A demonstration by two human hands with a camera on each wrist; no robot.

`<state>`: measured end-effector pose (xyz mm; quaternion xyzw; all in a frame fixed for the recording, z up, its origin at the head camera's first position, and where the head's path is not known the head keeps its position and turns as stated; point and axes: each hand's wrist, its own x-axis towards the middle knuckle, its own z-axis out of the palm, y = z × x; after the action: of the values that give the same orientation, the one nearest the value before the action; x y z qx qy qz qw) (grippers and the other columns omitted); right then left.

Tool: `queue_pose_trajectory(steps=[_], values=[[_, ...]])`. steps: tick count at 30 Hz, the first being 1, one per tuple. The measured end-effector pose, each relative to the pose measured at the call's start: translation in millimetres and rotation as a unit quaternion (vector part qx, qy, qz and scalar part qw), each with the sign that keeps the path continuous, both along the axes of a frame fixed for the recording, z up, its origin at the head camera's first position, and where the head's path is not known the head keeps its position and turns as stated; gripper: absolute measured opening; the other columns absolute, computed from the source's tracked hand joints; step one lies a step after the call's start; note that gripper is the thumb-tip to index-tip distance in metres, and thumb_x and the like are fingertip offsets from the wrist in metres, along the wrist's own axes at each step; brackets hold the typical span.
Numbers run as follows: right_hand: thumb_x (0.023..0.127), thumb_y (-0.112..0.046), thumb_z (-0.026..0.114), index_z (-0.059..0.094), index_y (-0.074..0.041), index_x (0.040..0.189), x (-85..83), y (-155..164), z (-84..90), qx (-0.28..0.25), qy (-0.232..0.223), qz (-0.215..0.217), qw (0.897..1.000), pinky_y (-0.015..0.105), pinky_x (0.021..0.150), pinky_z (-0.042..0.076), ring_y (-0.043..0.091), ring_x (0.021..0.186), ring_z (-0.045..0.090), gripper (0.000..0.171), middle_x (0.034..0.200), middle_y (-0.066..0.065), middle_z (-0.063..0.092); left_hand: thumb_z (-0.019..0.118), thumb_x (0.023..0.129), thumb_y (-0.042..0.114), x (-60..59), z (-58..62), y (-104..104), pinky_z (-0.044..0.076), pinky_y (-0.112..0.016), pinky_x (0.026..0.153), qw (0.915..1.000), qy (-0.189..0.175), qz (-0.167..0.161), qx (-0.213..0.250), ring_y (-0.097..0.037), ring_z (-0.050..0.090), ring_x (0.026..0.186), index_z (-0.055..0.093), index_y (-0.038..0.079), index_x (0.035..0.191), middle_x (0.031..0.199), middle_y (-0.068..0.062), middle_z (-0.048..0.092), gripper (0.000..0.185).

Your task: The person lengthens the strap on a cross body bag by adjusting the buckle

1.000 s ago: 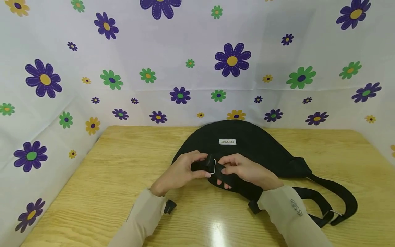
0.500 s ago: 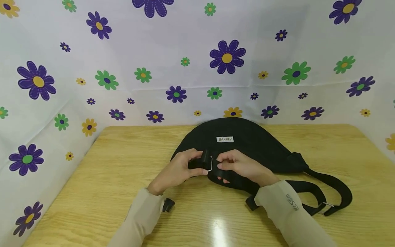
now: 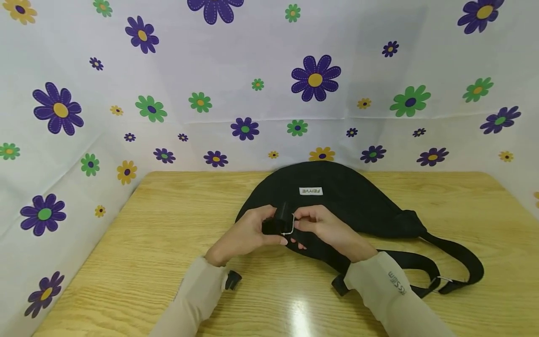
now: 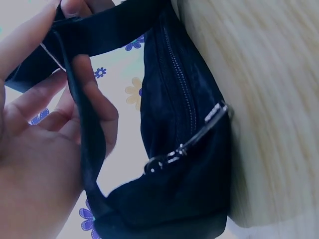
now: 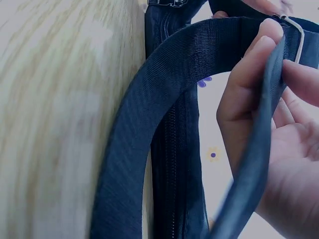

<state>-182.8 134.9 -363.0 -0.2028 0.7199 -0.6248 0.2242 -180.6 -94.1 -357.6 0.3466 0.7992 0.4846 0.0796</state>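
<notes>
A black crossbody bag (image 3: 337, 196) with a small white label lies on the table. Above its near edge, my left hand (image 3: 246, 234) holds the black strap (image 4: 107, 30) between thumb and fingers beside a silver metal buckle (image 3: 291, 225). A fold of webbing stands up at that buckle. From the other side, my right hand (image 3: 332, 234) pinches the strap (image 5: 271, 89), fingertips right at the metal frame. In the left wrist view, the bag's zipper (image 4: 179, 74) shows, with a metal zipper pull (image 4: 199, 132).
On the wooden table (image 3: 177, 206), the other strap portion (image 3: 463, 257) loops to the right with a second metal buckle (image 3: 442, 279). Dark strap ends show beside the left sleeve (image 3: 233, 280) and right sleeve (image 3: 375, 276). A white flowered cloth (image 3: 261, 47) hangs behind.
My right fingers have moved left, closer to the metal buckle. The webbing fold at the buckle stands slightly higher, and the strap loop at right has shifted a little.
</notes>
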Motion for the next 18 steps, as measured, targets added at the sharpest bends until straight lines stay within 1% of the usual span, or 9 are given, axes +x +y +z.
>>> queue_pose_trajectory(steps=[3,6,8,10,11,13,16,18], values=[[0.103,-0.002,0.052,0.063,0.009,0.103,-0.2,1.4,-0.1,-0.005,-0.001,-0.002,1.0,0.034,0.07,0.056,0.022,0.07,0.063,0.016,0.084,0.013,0.068,0.083,0.084,0.003,-0.7,-0.6,0.4,0.052,-0.028,0.08,0.9998,-0.001,0.006,-0.017,-0.012,0.063,0.091,0.065,0.0,0.116,0.106,-0.005,0.071,0.037],[0.101,0.002,0.052,0.057,0.01,0.114,0.0,2.5,-0.2,-0.024,-0.008,-0.002,1.0,0.034,0.069,0.057,0.023,0.073,0.064,0.015,0.091,0.012,0.07,0.083,0.084,0.005,-0.3,-0.3,0.3,0.05,-0.025,0.074,0.9993,0.009,0.018,-0.033,-0.01,0.059,0.085,0.066,0.001,0.106,0.098,-0.003,0.07,0.028],[0.099,0.005,0.054,0.05,0.011,0.123,0.5,2.6,-0.5,-0.044,-0.012,0.008,0.999,0.034,0.07,0.057,0.024,0.077,0.064,0.026,0.098,0.012,0.069,0.083,0.085,0.007,0.0,-0.2,0.2,0.048,-0.025,0.073,0.999,0.013,0.023,-0.037,-0.011,0.058,0.084,0.067,0.002,0.102,0.096,-0.001,0.07,0.024],[0.096,0.009,0.057,0.041,0.012,0.131,1.0,1.8,-0.5,-0.064,-0.005,0.022,0.998,0.033,0.072,0.057,0.023,0.08,0.065,0.039,0.102,0.012,0.068,0.082,0.086,0.006,0.3,-0.3,0.4,0.049,-0.026,0.075,0.9989,0.016,0.025,-0.036,-0.011,0.059,0.086,0.068,0.002,0.102,0.098,-0.002,0.07,0.022],[0.094,0.01,0.059,0.039,0.013,0.134,1.2,0.9,-0.3,-0.065,0.007,0.027,0.997,0.033,0.073,0.057,0.023,0.082,0.064,0.045,0.102,0.012,0.068,0.082,0.086,0.006,0.3,-0.2,0.5,0.05,-0.027,0.078,0.999,0.016,0.025,-0.034,-0.012,0.06,0.089,0.068,0.002,0.104,0.1,-0.003,0.07,0.022],[0.092,0.01,0.064,0.037,0.015,0.136,0.9,-1.4,-0.3,-0.055,0.042,0.032,0.997,0.034,0.081,0.056,0.023,0.088,0.065,0.052,0.103,0.012,0.068,0.081,0.086,0.004,-0.1,-0.7,0.8,0.053,-0.033,0.087,0.9992,0.017,0.025,-0.027,-0.015,0.064,0.098,0.07,0.0,0.11,0.107,-0.006,0.071,0.027],[0.089,0.008,0.069,0.041,0.015,0.133,1.2,-5.5,0.0,-0.024,0.099,0.022,0.995,0.042,0.095,0.051,0.024,0.094,0.065,0.053,0.101,0.012,0.069,0.079,0.088,0.004,-0.9,-0.9,0.6,0.052,-0.04,0.092,0.9991,0.025,0.025,-0.022,-0.018,0.065,0.104,0.07,-0.002,0.114,0.111,-0.008,0.071,0.029],[0.088,0.005,0.071,0.044,0.014,0.132,2.4,-7.2,0.1,-0.003,0.121,0.009,0.993,0.046,0.103,0.045,0.023,0.098,0.064,0.052,0.101,0.012,0.07,0.078,0.089,0.004,-0.6,-0.9,0.3,0.052,-0.04,0.094,0.9989,0.029,0.027,-0.024,-0.019,0.064,0.107,0.07,-0.002,0.116,0.112,-0.008,0.071,0.029]])
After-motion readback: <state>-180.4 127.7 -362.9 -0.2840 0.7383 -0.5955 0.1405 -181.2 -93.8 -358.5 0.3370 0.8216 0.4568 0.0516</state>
